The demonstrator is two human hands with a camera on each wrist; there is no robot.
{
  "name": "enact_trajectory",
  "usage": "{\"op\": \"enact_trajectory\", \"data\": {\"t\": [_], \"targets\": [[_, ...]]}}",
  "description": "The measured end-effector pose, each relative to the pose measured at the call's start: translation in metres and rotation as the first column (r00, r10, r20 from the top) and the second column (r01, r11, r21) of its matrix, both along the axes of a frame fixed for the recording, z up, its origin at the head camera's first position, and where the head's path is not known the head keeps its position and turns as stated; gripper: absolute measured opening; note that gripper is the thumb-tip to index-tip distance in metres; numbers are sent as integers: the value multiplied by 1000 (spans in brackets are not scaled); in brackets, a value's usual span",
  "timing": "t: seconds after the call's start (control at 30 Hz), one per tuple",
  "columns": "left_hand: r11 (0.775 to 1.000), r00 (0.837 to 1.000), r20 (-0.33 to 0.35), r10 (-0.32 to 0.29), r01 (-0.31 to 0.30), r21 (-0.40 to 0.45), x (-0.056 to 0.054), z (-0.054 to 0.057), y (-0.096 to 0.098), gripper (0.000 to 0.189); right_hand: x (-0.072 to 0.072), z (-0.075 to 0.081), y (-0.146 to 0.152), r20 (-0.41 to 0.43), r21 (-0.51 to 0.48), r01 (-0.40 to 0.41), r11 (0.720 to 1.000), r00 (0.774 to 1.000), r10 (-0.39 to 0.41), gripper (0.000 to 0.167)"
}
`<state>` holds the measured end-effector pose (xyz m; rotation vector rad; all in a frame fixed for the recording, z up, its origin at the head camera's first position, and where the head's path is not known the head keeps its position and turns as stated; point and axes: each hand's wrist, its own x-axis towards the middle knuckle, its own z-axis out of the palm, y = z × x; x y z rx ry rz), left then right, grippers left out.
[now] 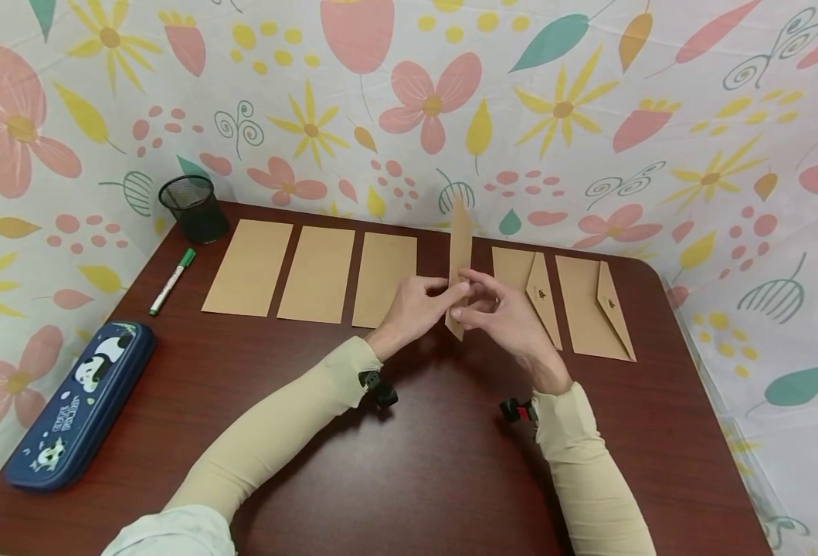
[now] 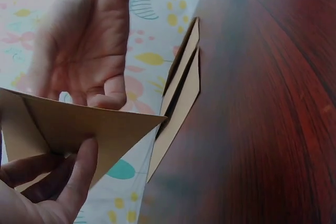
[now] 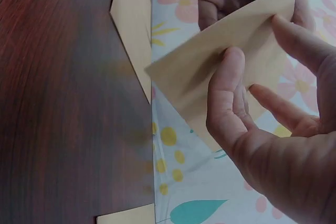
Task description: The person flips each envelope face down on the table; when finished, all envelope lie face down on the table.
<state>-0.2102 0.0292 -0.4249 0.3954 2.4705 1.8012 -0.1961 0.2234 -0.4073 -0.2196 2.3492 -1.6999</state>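
A brown paper envelope point(image 1: 459, 247) stands upright on edge, raised between both hands. My left hand point(image 1: 419, 309) pinches it from the left; in the left wrist view, the thumb lies on the face with the flap crease point(image 2: 31, 119) and the other fingertips are partly hidden. My right hand point(image 1: 509, 316) is on the other side, its bent thumb and fingertips against the plain face point(image 3: 184, 77) in the right wrist view. Just right of it lie two envelopes with flaps partly raised, a nearer one point(image 1: 516, 270) and a farther one point(image 1: 582, 309).
Three flat brown envelopes, one leftmost point(image 1: 249, 266), one central point(image 1: 317, 274) and one partly behind the left hand point(image 1: 384, 270), lie in a row. At the left are a black mesh pen holder point(image 1: 195, 212), a green-capped marker point(image 1: 172, 282) and a blue panda pencil case point(image 1: 82, 405).
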Motion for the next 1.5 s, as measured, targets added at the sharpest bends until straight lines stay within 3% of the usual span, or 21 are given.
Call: {"op": "enact_trajectory", "data": {"t": [0.07, 0.2, 0.33, 0.47, 0.6, 0.8, 0.9, 1.0, 1.13, 1.17, 1.2, 1.37, 1.4, 1.43, 1.5], "targets": [[1000, 1000, 26, -2, 2, 14, -1, 0, 0, 38, 0, -1, -1, -17, 48, 15, 999, 1000, -14, 70], [1000, 994, 105, 19, -20, 12, -2, 1, -1, 31, 0, -3, -1, -63, 146, 51, 988, 997, -42, 66], [996, 981, 184, 63, -74, 54, -3, 0, -2, 53, -3, -7, 0, -124, 213, 83, 974, 991, -57, 61], [991, 977, 197, 83, -102, 88, -4, -2, -3, 47, -5, -11, 3, -160, 287, 137, 948, 983, -94, 62], [985, 979, 191, 77, -105, 141, -5, -6, -5, 34, -7, -16, 7, -144, 324, 189, 927, 978, -149, 68], [971, 972, 223, 72, -119, 205, -7, -11, -5, 38, -10, -19, 13, -67, 324, 178, 929, 984, -165, 78], [985, 979, 185, 86, -111, 130, -9, -12, -3, 41, -12, -20, 15, -37, 331, 166, 929, 986, -163, 82], [993, 985, 130, 117, -117, -10, -12, -13, -3, 49, -14, -21, 17, -42, 364, 164, 917, 986, -159, 83], [976, 982, 125, 141, -116, -186, -17, -14, -1, 67, -17, -23, 19, -69, 426, 167, 889, 986, -152, 81], [969, 982, 125, 141, -111, -222, -23, -22, 0, 72, -18, -25, 20, -76, 443, 167, 881, 986, -148, 80], [961, 981, 134, 142, -104, -255, -25, -22, 1, 74, -19, -26, 20, -80, 460, 165, 872, 986, -144, 80], [898, 985, 94, 144, -90, -431, -61, -66, 8, 75, -27, -30, 20, -43, 548, 133, 826, 990, -131, 77], [885, 985, 90, 145, -88, -457, -63, -68, 10, 72, -28, -30, 20, -29, 561, 123, 819, 991, -130, 76], [874, 987, 81, 142, -86, -478, -69, -76, 11, 72, -29, -30, 19, -15, 572, 112, 812, 992, -127, 75], [869, 986, 90, 139, -77, -489, -69, -75, 13, 68, -31, -30, 19, 3, 591, 98, 801, 992, -123, 72]]}}
